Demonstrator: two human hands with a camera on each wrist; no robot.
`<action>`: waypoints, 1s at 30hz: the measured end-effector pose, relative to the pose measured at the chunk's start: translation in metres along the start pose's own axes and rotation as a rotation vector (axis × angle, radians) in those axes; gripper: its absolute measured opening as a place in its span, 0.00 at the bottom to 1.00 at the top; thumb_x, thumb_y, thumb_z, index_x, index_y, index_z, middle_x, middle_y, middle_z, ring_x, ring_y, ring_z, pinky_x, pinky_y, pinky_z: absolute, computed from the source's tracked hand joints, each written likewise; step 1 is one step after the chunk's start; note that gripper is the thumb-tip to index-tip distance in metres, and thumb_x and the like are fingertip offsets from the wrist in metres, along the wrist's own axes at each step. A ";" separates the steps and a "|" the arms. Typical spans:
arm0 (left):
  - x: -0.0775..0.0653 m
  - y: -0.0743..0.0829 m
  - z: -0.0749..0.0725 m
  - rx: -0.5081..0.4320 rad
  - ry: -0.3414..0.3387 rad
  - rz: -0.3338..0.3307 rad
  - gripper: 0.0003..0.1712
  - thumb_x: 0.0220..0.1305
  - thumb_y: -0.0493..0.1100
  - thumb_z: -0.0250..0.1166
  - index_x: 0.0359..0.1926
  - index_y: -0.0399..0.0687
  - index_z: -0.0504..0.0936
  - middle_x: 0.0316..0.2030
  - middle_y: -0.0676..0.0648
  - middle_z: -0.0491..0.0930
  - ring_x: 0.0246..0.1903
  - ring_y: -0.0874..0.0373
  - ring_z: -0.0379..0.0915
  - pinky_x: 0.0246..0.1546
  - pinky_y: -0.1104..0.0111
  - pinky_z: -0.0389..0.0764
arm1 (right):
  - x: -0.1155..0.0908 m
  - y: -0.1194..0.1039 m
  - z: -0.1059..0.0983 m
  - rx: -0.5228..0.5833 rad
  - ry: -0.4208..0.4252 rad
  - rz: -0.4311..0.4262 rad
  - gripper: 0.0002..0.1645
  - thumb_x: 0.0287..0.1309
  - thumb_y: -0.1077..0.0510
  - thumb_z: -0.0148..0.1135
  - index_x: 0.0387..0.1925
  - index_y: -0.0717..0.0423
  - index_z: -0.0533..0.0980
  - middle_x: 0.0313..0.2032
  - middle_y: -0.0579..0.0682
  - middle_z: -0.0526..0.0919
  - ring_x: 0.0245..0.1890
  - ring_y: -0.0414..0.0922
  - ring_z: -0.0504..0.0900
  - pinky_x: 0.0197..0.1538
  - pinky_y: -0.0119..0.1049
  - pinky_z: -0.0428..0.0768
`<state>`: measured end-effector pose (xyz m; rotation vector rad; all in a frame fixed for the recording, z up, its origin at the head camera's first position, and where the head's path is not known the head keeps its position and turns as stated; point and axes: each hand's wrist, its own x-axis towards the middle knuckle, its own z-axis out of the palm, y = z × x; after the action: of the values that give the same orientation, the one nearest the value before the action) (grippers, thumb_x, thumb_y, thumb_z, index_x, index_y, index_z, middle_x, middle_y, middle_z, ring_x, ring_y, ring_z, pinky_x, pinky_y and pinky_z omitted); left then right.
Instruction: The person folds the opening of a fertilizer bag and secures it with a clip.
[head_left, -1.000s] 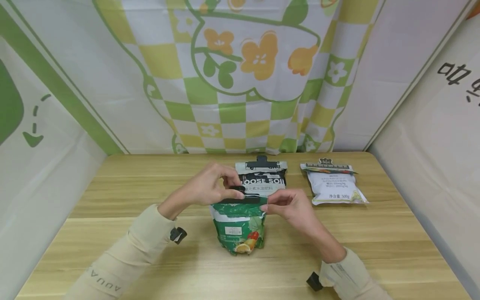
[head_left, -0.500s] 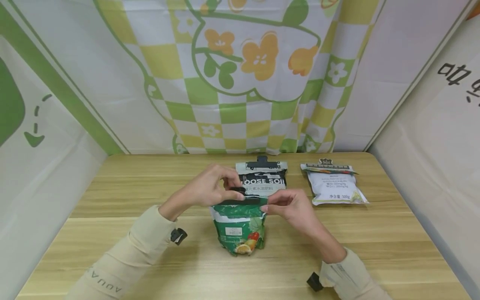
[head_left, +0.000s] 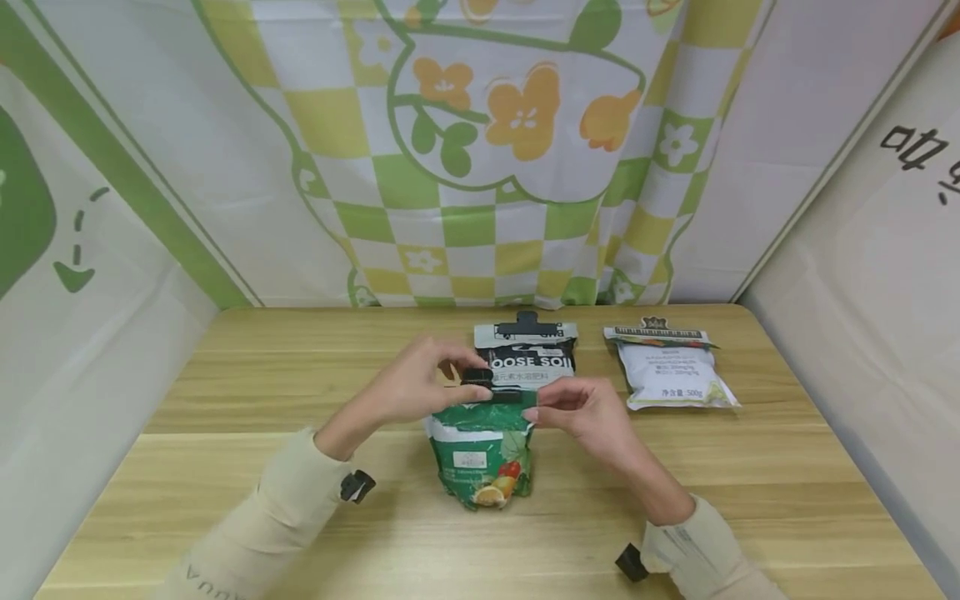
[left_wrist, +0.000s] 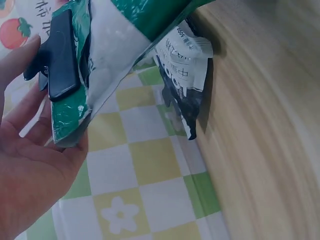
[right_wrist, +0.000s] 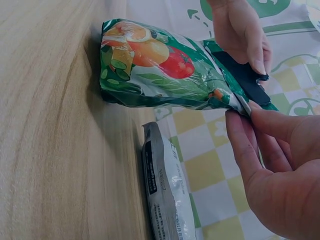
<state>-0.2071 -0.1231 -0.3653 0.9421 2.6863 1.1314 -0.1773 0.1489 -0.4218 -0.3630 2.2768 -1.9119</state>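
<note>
A green bag printed with fruit stands upright on the wooden table, its top folded over. Across that fold sits a black bag clip. My left hand pinches the clip's handle between thumb and fingers. At the other end of the fold, my right hand pinches the top corner of the bag between thumb and forefinger. In the right wrist view, the clip's long bar lies along the folded edge, and the left thumb rests against it.
Behind the green bag lies a black and grey LOOSE SOIL bag with a black clip. A white bag with a piano-key-patterned clip lies to the right. A checkered curtain hangs behind the table.
My left hand has shifted slightly on the clip, whose handle shows more while less of its bar shows. My right hand keeps its pinch on the corner. The head view has shifted slightly.
</note>
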 end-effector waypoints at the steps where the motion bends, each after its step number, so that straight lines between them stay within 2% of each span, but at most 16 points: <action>1: -0.003 -0.002 0.001 -0.018 0.007 -0.008 0.19 0.64 0.50 0.77 0.53 0.48 0.89 0.45 0.52 0.90 0.44 0.60 0.82 0.50 0.63 0.84 | 0.000 0.000 0.000 -0.003 -0.002 0.003 0.14 0.53 0.65 0.79 0.43 0.66 0.87 0.40 0.56 0.90 0.35 0.41 0.91 0.45 0.37 0.90; 6: -0.018 -0.012 0.005 -0.161 0.056 -0.090 0.26 0.64 0.50 0.77 0.61 0.49 0.84 0.57 0.48 0.87 0.55 0.53 0.83 0.61 0.55 0.84 | 0.000 0.001 0.000 -0.025 -0.006 0.019 0.15 0.53 0.62 0.80 0.43 0.62 0.88 0.41 0.56 0.91 0.36 0.42 0.91 0.46 0.36 0.90; 8: -0.024 -0.017 0.007 -0.224 0.077 -0.128 0.29 0.63 0.50 0.77 0.64 0.50 0.82 0.59 0.47 0.86 0.58 0.50 0.82 0.63 0.54 0.83 | 0.001 0.001 0.000 -0.025 -0.003 0.022 0.15 0.52 0.62 0.80 0.42 0.63 0.87 0.41 0.56 0.91 0.36 0.42 0.91 0.46 0.36 0.90; 11: -0.032 -0.025 0.009 -0.283 0.099 -0.146 0.33 0.63 0.49 0.77 0.67 0.50 0.80 0.61 0.43 0.84 0.60 0.46 0.82 0.64 0.54 0.83 | 0.001 0.001 0.000 -0.020 -0.002 0.024 0.15 0.52 0.63 0.80 0.43 0.64 0.87 0.41 0.56 0.91 0.36 0.42 0.91 0.46 0.37 0.90; 17: -0.047 -0.039 0.015 -0.330 0.112 -0.203 0.37 0.62 0.49 0.78 0.70 0.48 0.77 0.64 0.40 0.82 0.63 0.44 0.80 0.63 0.49 0.82 | -0.001 -0.001 0.000 -0.010 -0.005 0.019 0.16 0.53 0.64 0.79 0.43 0.65 0.87 0.40 0.56 0.91 0.35 0.42 0.91 0.47 0.37 0.90; 24: -0.062 -0.052 0.024 -0.381 0.082 -0.257 0.45 0.59 0.49 0.80 0.73 0.42 0.72 0.71 0.38 0.75 0.64 0.40 0.79 0.61 0.54 0.85 | -0.001 -0.001 -0.001 -0.009 -0.012 0.029 0.15 0.53 0.63 0.79 0.44 0.64 0.87 0.40 0.54 0.91 0.36 0.42 0.91 0.46 0.36 0.90; 30: -0.072 -0.054 0.032 -0.403 0.041 -0.330 0.49 0.55 0.50 0.82 0.74 0.45 0.71 0.65 0.40 0.81 0.62 0.41 0.81 0.63 0.51 0.84 | -0.001 -0.001 -0.001 -0.014 -0.014 0.034 0.16 0.54 0.62 0.79 0.44 0.63 0.87 0.42 0.55 0.90 0.37 0.42 0.90 0.46 0.36 0.90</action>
<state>-0.1674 -0.1729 -0.4365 0.4006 2.3786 1.5331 -0.1764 0.1504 -0.4206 -0.3361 2.2735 -1.8723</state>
